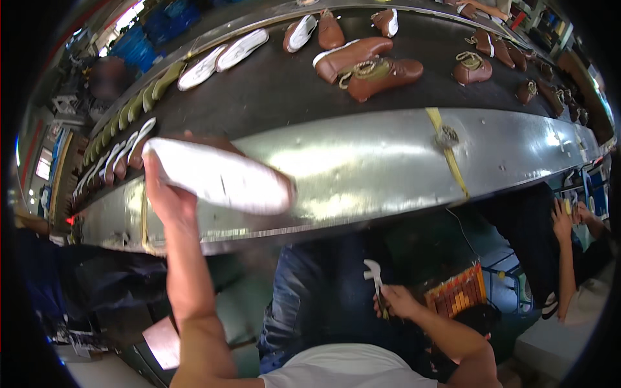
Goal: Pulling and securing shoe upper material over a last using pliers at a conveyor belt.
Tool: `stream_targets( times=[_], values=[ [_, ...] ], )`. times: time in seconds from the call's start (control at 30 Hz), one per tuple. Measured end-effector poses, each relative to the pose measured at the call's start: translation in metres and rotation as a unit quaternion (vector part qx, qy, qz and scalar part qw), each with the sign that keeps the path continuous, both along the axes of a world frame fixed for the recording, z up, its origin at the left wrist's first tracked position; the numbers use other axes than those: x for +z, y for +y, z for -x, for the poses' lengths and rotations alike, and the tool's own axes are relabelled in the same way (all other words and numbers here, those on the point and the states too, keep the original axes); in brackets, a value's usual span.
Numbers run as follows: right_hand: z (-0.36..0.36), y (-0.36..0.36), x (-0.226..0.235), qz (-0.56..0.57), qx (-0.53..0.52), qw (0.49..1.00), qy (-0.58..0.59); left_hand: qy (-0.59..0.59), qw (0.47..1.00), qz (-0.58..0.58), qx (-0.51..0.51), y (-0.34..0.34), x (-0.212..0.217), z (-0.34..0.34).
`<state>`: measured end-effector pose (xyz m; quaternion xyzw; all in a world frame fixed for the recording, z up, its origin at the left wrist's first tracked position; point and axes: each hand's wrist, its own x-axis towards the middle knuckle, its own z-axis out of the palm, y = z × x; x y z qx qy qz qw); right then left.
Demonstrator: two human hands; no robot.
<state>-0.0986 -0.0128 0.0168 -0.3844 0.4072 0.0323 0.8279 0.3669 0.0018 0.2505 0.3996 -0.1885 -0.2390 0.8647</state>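
My left hand [169, 194] is raised over the metal ledge, its fingers closed round one end of a brown shoe [223, 178]. The shoe's white underside faces me, with a short dark mark near the middle, and motion blurs its far end. Low over my lap, my right hand [396, 301] is wrapped round the handles of metal lasting pincers [373, 271], whose curved head points up. Nothing is between the jaws that I can see. The pincers and the shoe are well apart.
A shiny metal ledge [362, 155] edges the dark conveyor belt [259, 110]. Brown shoes [385, 77] lie on it, with white-soled ones [242, 50] and green pieces [132, 107] further left. Yellow tape [456, 171] crosses the ledge. At right, a co-worker's hands [563, 220] are busy.
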Motion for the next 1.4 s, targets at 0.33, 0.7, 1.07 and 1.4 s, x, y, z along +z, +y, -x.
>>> stream_targets(
  times=[0.33,0.7,1.07,1.4],
  values=[
    [0.015,0.036,0.098,0.328,0.091,0.94,-0.028,-0.062,0.939,-0.194,-0.276,0.118,-0.175,0.225],
    [-0.015,0.057,0.118,0.22,0.147,0.964,-0.015,-0.073,0.896,-0.192,-0.393,0.122,-0.18,0.214],
    [-0.015,0.009,0.145,0.354,0.08,0.931,-0.045,-0.183,0.878,-0.201,-0.395,0.113,-0.19,0.211],
    [-0.022,0.051,0.116,0.283,0.164,0.944,0.04,-0.202,0.872,-0.219,-0.388,0.113,-0.187,0.213]
  ],
)
